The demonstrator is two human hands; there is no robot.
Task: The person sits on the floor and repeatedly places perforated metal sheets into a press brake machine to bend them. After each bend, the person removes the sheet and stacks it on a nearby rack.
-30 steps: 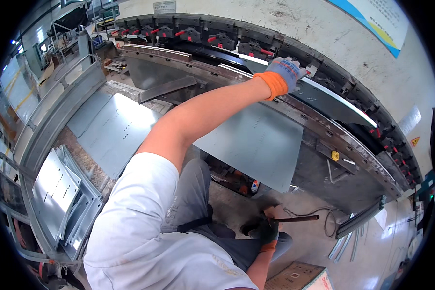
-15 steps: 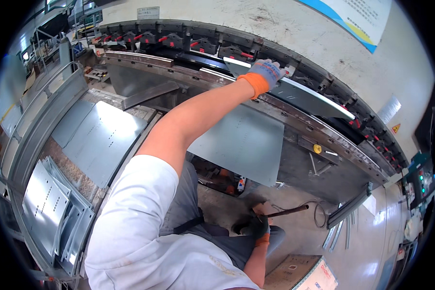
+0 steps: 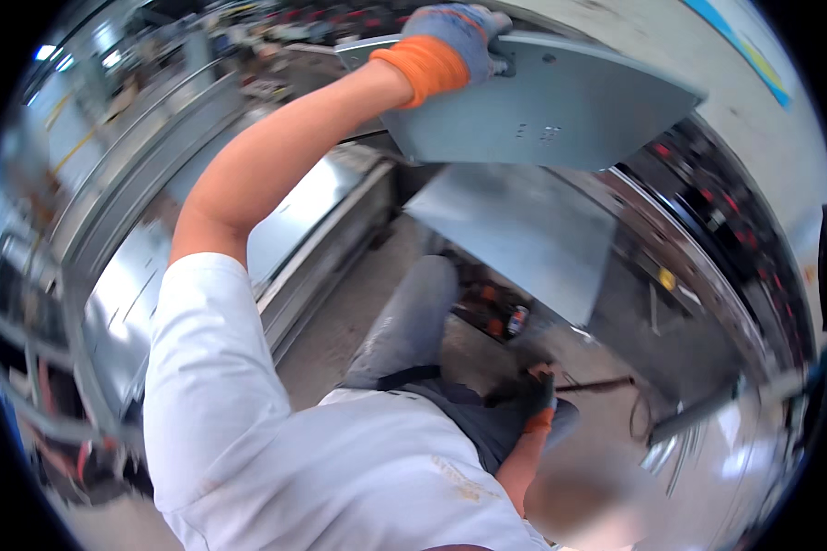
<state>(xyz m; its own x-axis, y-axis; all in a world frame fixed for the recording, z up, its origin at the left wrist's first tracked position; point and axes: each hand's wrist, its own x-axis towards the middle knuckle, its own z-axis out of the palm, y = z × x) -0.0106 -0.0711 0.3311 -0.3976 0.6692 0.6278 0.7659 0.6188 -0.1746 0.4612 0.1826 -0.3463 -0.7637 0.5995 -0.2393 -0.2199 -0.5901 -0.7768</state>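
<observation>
My left hand, in a grey glove with an orange cuff, grips the upper edge of a bent sheet-metal panel. The panel hangs tilted in front of the press brake, with small holes through its face. Down by my thigh, my right hand wears a dark glove with an orange cuff, its fingers closed around a thin brown rod. Below the raised panel lies a flat grey metal sheet, apart from both hands.
The press brake's bed runs along the right, carrying a yellow tape measure. At left, more metal sheets lie on a railed bench. A small can stands among items under the flat sheet.
My left hand has drawn the panel out of the press brake, toward me and up. The view has swung left. My right hand still holds the rod low down.
</observation>
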